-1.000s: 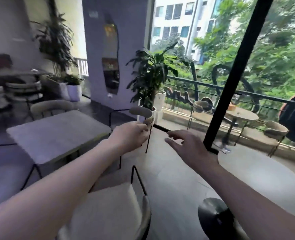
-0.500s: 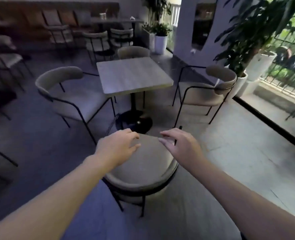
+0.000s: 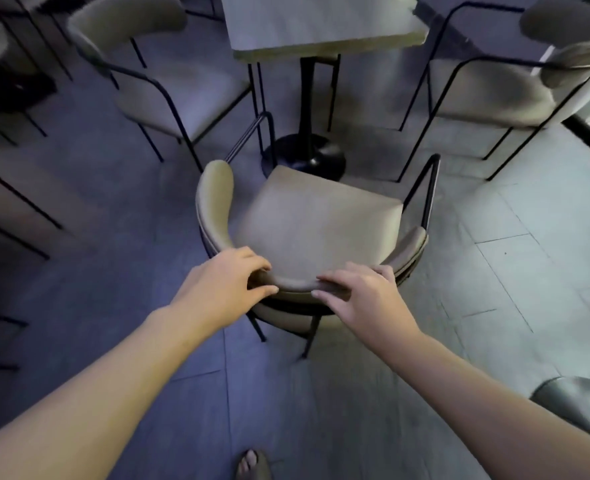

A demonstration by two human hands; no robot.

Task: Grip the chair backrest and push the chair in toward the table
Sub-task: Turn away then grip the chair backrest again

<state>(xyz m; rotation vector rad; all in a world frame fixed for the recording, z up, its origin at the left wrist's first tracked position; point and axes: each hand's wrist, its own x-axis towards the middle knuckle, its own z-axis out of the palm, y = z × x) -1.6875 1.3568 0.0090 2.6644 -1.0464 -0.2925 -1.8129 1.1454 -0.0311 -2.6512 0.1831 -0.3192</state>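
On the near side of the pale square-topped pedestal table, the beige cushioned black-framed chair was seen standing, its seat turned toward the table's round black base. Its curved beige padded backrest was gripped along the near rim by the left hand and the right hand, with fingers curled over the top and thumbs laid on the near face.

The left hand and right hand grip the near curve of the chair backrest, fingers curled over its top edge, thumbs on the near side. The seat points toward the far table, whose black base stands just beyond it.
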